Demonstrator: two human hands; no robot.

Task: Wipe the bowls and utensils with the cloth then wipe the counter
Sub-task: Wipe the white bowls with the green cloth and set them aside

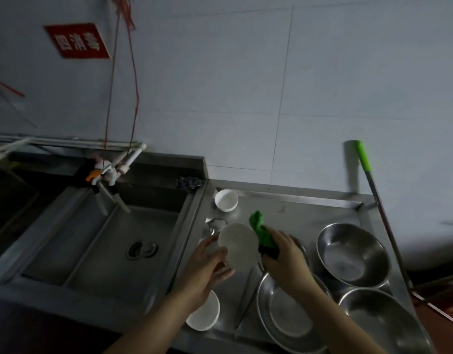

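Note:
My left hand (207,267) grips a white bowl (239,245) by its left rim and holds it tilted above the steel counter (291,213). My right hand (284,256) grips a green cloth (262,229) against the bowl's right edge, and one end of the cloth sticks up. Another white bowl (226,199) stands at the counter's back left. A third white bowl (205,314) sits at the front, partly hidden by my left forearm. A long metal utensil (245,295) lies on the counter between my arms.
Three steel basins (353,254) (286,312) (381,320) fill the counter's right half. A glass object (216,224) lies behind the held bowl. A deep sink (112,241) with a tap (105,175) is to the left. A green-handled mop (373,200) leans against the wall on the right.

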